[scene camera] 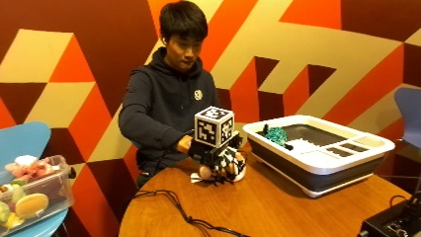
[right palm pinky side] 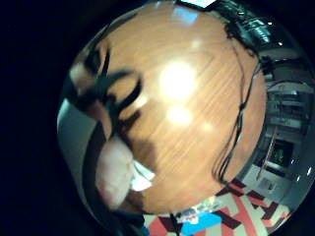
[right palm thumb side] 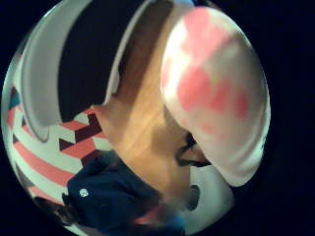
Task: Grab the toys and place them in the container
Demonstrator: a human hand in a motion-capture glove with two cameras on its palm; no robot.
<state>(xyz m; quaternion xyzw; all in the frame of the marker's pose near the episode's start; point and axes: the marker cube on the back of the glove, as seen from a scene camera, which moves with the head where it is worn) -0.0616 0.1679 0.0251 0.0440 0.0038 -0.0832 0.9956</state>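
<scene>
The person's gloved right hand [scene camera: 220, 165] sits low over the round wooden table [scene camera: 276, 207], just beside the container [scene camera: 315, 165]. Its grip looks curled round a pale toy with pink patches [right palm thumb side: 216, 93], which fills the thumb-side palm view; the toy [scene camera: 212, 173] peeks out under the fingers. A green toy [scene camera: 276, 134] already lies inside the container. The risk, I'd judge: the rounded toy could slip out during the lift, or catch the container's raised white rim and drop back onto the table.

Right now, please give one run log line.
right hand: holds pink-white toy | above table | container: beside, green toy inside
</scene>
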